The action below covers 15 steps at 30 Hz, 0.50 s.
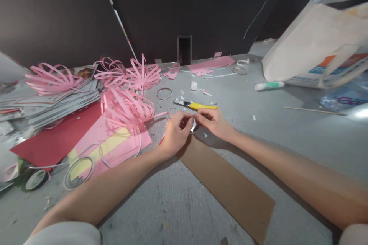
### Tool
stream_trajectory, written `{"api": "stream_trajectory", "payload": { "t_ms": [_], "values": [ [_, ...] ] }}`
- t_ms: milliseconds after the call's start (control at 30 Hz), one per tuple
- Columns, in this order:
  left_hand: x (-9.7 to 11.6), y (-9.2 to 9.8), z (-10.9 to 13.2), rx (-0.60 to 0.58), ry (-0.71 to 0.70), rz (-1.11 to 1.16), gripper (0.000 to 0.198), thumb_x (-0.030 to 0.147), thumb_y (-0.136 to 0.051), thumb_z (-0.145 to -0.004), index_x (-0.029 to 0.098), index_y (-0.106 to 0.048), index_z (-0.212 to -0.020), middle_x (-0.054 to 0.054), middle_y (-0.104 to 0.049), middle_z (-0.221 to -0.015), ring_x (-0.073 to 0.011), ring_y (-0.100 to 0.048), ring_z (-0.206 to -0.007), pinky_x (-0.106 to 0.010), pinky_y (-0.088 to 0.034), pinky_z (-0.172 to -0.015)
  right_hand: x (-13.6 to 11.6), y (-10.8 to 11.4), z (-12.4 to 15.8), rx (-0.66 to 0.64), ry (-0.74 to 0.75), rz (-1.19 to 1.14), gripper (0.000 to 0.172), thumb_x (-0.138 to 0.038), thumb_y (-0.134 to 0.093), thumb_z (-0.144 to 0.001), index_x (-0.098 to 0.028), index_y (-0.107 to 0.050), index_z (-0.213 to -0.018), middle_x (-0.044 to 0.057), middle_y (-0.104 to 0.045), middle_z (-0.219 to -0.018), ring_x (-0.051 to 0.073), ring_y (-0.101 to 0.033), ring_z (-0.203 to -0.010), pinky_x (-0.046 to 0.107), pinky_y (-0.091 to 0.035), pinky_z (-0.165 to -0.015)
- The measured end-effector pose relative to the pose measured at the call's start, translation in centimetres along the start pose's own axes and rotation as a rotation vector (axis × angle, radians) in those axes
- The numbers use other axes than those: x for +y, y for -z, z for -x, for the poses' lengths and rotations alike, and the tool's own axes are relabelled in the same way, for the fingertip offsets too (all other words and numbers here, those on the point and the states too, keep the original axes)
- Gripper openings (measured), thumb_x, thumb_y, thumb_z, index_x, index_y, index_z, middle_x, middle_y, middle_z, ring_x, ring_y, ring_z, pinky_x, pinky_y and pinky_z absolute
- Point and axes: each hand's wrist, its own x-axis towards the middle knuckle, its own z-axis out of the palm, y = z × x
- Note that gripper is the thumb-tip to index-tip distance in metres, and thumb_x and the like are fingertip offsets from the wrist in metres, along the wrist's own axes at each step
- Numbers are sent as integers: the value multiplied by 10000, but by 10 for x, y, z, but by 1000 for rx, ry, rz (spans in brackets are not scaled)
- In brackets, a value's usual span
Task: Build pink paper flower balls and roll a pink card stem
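Observation:
My left hand [178, 132] and my right hand [213, 123] meet fingertip to fingertip at the middle of the floor. Both are closed in a pinch, and whatever is between the fingers is too small to make out. Just below the fingertips a small round shiny piece [194, 126] shows, partly hidden by my left hand. A long brown cardboard strip [227, 183] runs from under my hands toward the lower right. Beyond my fingers lies a yellow box cutter [202, 106]. Close to my left hand sits a loopy pink paper-strip ball [126, 109].
More pink strip balls [54, 80] rest on stacked papers [66, 101] at left, near red card [60, 134] and tape rolls [79, 173]. Paper scraps lie ahead, below a dark panel [149, 11]. At right are a glue stick [269, 86], a thin stick [313, 111] and a white bag [304, 42].

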Motion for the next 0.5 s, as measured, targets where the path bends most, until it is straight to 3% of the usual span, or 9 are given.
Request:
{"api": "stream_trajectory", "payload": {
  "t_ms": [500],
  "values": [
    [-2, 0, 0, -6, 18, 15, 79, 214, -644, -1020, 200, -719, -998, -59, -764, -972, -169, -720, -865, -292, -573, -772, 0, 0, 0, -19, -2, -18, 461, -575, -643, -1002, -216, -564, -725, -39, -476, -662, 118, -430, -582, 270, -365, -553]
  ]
}}
